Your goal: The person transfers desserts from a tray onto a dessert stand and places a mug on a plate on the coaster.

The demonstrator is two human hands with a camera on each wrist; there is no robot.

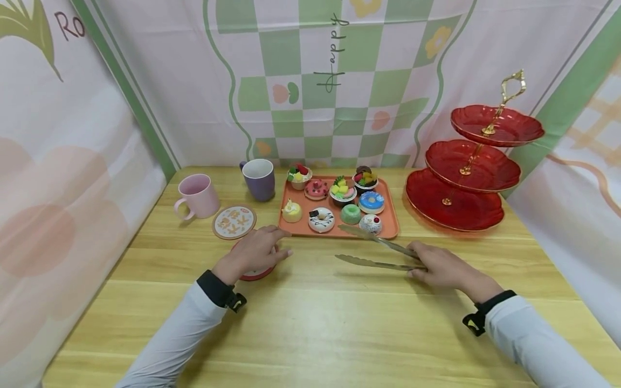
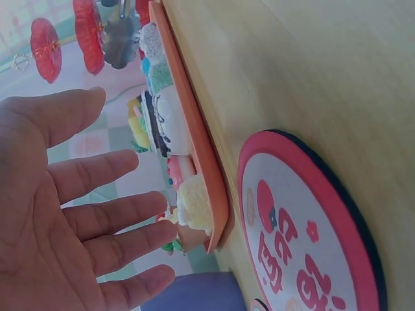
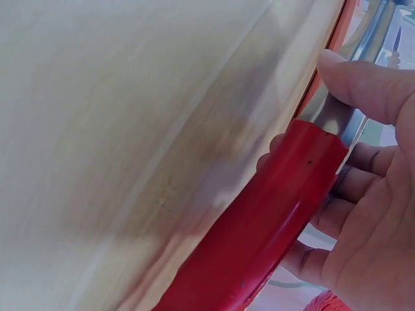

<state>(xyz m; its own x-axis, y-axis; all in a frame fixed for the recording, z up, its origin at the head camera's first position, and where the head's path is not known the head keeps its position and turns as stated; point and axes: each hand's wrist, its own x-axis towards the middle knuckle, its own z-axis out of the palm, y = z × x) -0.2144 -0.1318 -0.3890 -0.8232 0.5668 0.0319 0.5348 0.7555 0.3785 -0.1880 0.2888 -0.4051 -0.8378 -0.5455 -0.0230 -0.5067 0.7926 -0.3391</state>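
Observation:
My left hand [image 1: 257,250] hovers over a round coaster with a red rim [image 1: 256,276], fingers spread and nothing held. In the left wrist view its palm shows beside that coaster [image 2: 292,227]. My right hand [image 1: 443,267] grips metal tongs [image 1: 373,263] by their red handle [image 3: 259,220], thumb on one arm and fingers on the other. The arms of the tongs stand apart. One tip reaches over the front edge of the orange tray [image 1: 390,215], near a white round cake with a red berry [image 1: 371,224]. Several toy donuts and cupcakes sit on the tray.
At the back right stands a three-tier red stand [image 1: 473,164] with a gold handle. A pink mug [image 1: 200,195], a purple mug [image 1: 260,180] and a pale round coaster [image 1: 235,222] are at the back left. A patterned cloth [image 1: 335,86] hangs behind the table.

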